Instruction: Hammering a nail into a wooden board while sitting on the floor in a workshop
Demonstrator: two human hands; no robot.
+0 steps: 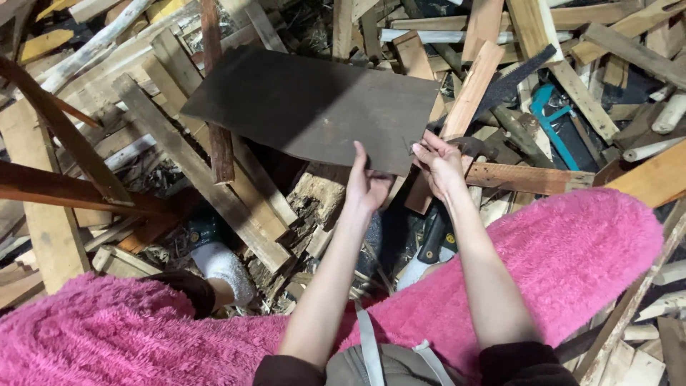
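Note:
A thin dark brown board, roughly rectangular, is held out flat above a heap of scrap wood. My left hand grips its near edge from below, fingers closed on it. My right hand pinches the board's near right corner between thumb and fingers. Both forearms reach forward from my lap, which is covered in fluffy pink fabric.
Planks, slats and sticks are piled all around. A hand saw with a teal handle lies at the right among the wood. A black-handled tool lies below my hands. A rotted log sits under the board.

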